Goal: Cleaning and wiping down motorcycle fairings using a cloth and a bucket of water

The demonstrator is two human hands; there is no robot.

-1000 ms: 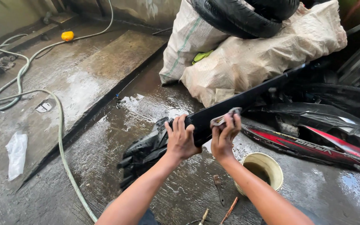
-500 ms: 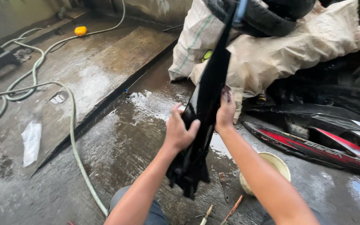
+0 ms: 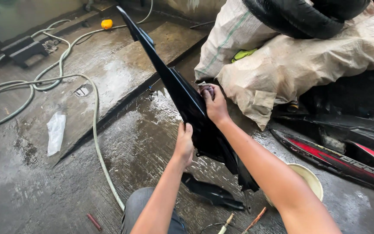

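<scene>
A long glossy black plastic motorcycle panel [image 3: 176,86] stands tilted on end over the wet concrete floor, its tip pointing up and to the left. My left hand [image 3: 183,145] grips its lower edge. My right hand [image 3: 213,103] presses a small greyish cloth or sponge [image 3: 206,88] against the panel's right face, higher up. A smaller black plastic piece [image 3: 212,193] lies on the floor below the panel.
Stuffed beige sacks [image 3: 299,60] with black tyres [image 3: 301,15] on top sit at right. Red-and-black fairings [image 3: 338,158] and a cream bowl [image 3: 310,180] lie near my right arm. A pale hose [image 3: 95,130] winds across the floor at left, by a yellow object [image 3: 106,24].
The panel went from lying flat across the floor to standing on end, then tilted leftward. Both hands stayed on it, the right hand sliding up its face.
</scene>
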